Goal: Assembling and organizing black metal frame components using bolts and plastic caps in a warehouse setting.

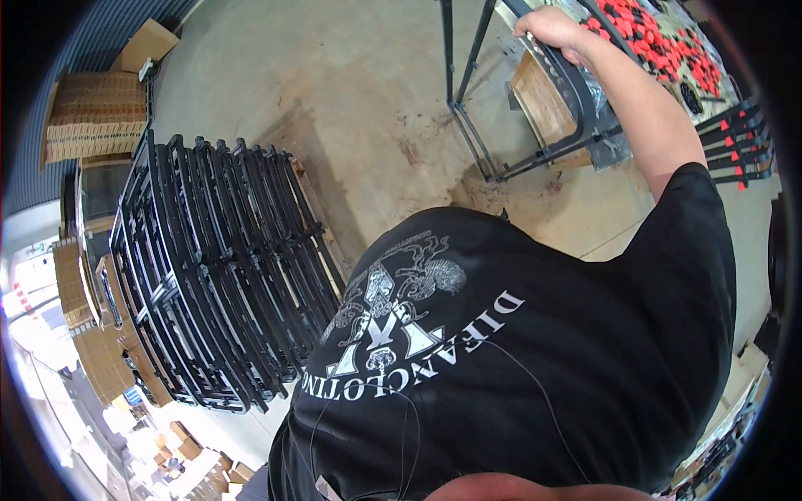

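Note:
My right arm reaches up to the upper right of the head view. The fingers of my right hand [552, 30] are closed round the edge of a black metal frame [576, 98], which has a rounded corner and a row of holes along its side. It lies over a black stand of thin bars [483, 149], beside a work table heaped with small red and black parts [660, 42]. A wooden box or panel [539, 93] shows beneath the frame. My left hand is out of view.
A large stack of black metal frames [221, 267] stands on the left, on a wooden pallet [313, 196]. Flattened cardboard stacks [96, 117] are behind it. Several black bars with red pieces [739, 146] jut out at the right. Brown stains mark the concrete floor [334, 83].

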`<state>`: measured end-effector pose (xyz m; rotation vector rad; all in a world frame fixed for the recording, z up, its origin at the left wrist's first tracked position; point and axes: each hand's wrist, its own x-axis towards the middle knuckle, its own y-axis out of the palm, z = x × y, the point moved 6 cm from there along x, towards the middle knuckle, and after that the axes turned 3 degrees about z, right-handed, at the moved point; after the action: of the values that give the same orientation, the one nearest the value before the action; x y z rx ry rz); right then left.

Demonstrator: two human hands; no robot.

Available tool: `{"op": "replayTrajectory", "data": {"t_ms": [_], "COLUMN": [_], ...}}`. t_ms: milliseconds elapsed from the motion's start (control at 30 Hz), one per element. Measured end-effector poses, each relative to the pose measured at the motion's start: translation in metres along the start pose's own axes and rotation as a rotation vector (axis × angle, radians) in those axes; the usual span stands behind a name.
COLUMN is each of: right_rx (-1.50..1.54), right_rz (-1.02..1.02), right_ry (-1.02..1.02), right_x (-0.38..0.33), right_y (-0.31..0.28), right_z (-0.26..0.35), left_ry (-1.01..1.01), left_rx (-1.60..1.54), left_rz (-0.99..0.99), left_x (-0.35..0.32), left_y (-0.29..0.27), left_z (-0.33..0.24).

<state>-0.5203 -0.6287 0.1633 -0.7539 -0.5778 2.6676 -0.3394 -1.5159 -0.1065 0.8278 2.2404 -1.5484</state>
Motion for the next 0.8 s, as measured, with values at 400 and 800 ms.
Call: {"op": "replayTrajectory", "data": {"t_ms": [400, 800], "right_rx": [-1.101, -0.452], "right_rz": [-0.985, -0.122], "right_ry": [-0.522, -0.598], "right_x": [-0.058, -0.050], "right_y": [-0.093, 0.183], "right_z": [0.034, -0.031], "left_ry": [-0.337, -0.232], "left_rx": [-0.442, -0.381], "left_rz": [-0.117, -1.026], "left_x": [0.053, 0.012], "left_y": [0.117, -0.209], "left_z": [0.025, -0.103]}}
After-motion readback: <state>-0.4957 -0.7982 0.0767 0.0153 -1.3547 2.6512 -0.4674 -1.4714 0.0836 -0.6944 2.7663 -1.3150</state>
